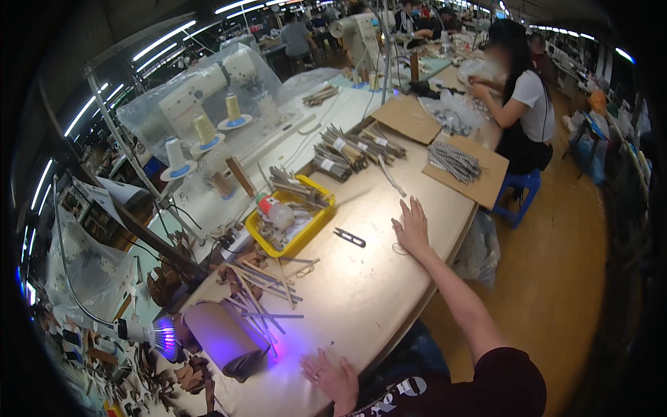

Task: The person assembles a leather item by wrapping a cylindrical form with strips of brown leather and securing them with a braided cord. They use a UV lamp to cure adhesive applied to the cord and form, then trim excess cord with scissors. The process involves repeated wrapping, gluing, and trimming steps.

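Both hands were laid flat and open on the pale table (375, 278), nothing held in either. The right hand (413, 228), seen at the centre of the frame, was spread palm down with its fingers fanned toward the upper part of the picture; no grip was closed on anything. The small black thread snips (349, 238) were lying just to the left of it, near but apart from the fingers, left loose on the bare surface where they could be picked up easily. The left hand (332, 375), at the lower middle of the frame, was pressed to the table edge, empty, likely for support.

Left of the snips a yellow tray (316, 226) of small tools and strips was set, and below it loose strips (267, 292) were scattered. A violet lamp (163, 337) at lower left was aimed at a rolled cylinder (222, 337). At upper right another person (524, 104) was seated at work.
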The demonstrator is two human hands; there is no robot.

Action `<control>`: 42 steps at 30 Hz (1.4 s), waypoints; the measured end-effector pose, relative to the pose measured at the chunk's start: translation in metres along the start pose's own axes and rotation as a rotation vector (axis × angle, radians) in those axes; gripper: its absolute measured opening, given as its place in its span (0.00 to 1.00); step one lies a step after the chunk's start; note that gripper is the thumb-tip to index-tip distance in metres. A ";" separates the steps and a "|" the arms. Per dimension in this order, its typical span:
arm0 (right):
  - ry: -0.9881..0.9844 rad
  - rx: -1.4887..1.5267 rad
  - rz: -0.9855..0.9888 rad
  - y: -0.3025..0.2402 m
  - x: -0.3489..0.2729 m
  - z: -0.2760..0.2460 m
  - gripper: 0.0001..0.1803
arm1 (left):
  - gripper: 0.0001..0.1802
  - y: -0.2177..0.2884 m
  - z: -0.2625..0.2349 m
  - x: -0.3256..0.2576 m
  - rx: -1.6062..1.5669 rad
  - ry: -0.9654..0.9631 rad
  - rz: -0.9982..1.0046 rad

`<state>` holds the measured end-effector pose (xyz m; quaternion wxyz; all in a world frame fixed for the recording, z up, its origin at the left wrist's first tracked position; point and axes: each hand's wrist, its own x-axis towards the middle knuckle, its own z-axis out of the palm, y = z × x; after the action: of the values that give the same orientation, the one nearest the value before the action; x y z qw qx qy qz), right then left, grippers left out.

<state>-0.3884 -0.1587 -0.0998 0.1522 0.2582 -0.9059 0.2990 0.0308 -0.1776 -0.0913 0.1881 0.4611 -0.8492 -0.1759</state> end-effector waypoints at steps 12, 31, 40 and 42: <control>-0.424 0.154 -0.090 -0.016 -0.060 -0.071 0.12 | 0.20 0.078 0.008 0.064 -0.275 -0.144 0.467; -0.253 0.329 0.040 -0.061 -0.039 -0.035 0.11 | 0.17 0.026 0.008 0.018 -0.265 -0.190 0.454; -0.410 -0.089 -0.071 -0.129 -0.007 0.022 0.20 | 0.17 0.009 -0.002 0.026 -0.383 -0.318 0.511; -0.456 -0.176 -0.106 -0.129 -0.008 0.024 0.14 | 0.17 -0.002 -0.005 0.024 -0.406 -0.357 0.481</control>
<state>-0.3125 -0.2595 -0.0617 -0.0188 0.3520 -0.9246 0.1443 0.0223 -0.1997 -0.0835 0.1608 0.1634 -0.9006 -0.3693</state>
